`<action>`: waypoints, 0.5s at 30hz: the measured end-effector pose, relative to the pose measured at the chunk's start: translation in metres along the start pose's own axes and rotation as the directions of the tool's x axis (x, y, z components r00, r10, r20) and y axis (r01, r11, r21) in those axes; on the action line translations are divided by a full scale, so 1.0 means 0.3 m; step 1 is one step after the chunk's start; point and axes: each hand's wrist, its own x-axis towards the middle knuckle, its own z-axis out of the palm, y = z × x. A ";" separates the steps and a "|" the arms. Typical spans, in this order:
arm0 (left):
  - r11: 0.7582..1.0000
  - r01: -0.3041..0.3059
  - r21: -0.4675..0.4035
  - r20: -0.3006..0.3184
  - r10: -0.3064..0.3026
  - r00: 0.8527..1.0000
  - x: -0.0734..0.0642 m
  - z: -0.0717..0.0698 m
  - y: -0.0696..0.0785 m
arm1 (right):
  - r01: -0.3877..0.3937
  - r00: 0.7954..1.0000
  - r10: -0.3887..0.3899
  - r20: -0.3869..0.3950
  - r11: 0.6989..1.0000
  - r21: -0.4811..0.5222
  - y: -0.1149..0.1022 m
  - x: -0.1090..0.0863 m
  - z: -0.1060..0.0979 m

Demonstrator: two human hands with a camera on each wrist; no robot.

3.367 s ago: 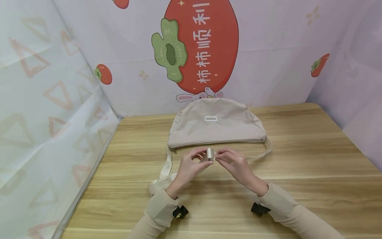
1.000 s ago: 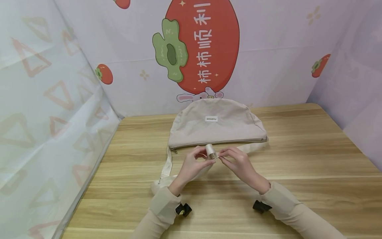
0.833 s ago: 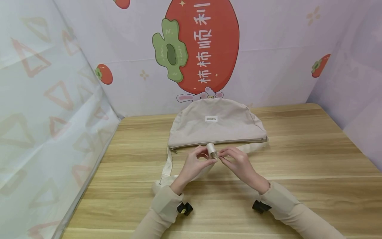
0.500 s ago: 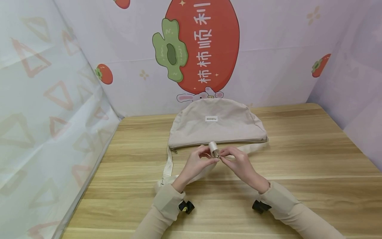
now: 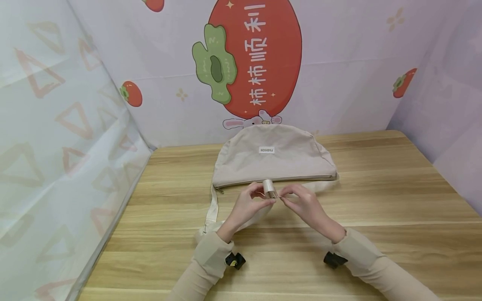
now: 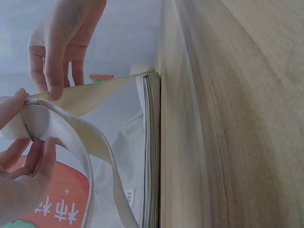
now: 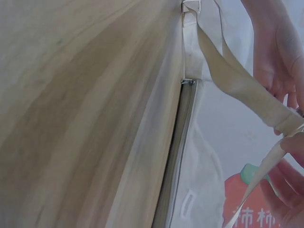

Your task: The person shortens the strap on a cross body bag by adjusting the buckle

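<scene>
My left hand [image 5: 244, 207] pinches a thin metal strap slider [image 6: 25, 126] between thumb and fingers. Cream webbing [image 6: 92, 137] passes through the slider and stands up in a short loop. Close on its right, my right hand [image 5: 306, 207] pinches the strap right beside the slider, thumb against forefinger. From there the strap [image 5: 320, 185] runs to the right end of a beige shoulder bag [image 5: 275, 165], which lies behind the hands. On the left, the strap [image 5: 212, 209] comes down from the zip end to a ring and passes behind my left wrist.
The bag lies on a wood-grain table [image 5: 376, 200], its zipped edge towards me and its small label upside down. A zip pull [image 5: 220, 191] hangs at its left corner. Behind stands a printed cloth backdrop [image 5: 339, 92]; another cloth hangs at the left.
The slider and loop have tipped so the loop's opening faces me, and the left hand has shifted slightly right. Lately the right hand has drawn a little to the right, away from the slider.
</scene>
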 end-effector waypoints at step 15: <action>0.999 0.014 -0.040 -0.011 -0.014 1.000 -0.003 -0.007 0.008 | -0.034 0.999 0.036 0.039 0.998 -0.059 0.058 -0.035 -0.029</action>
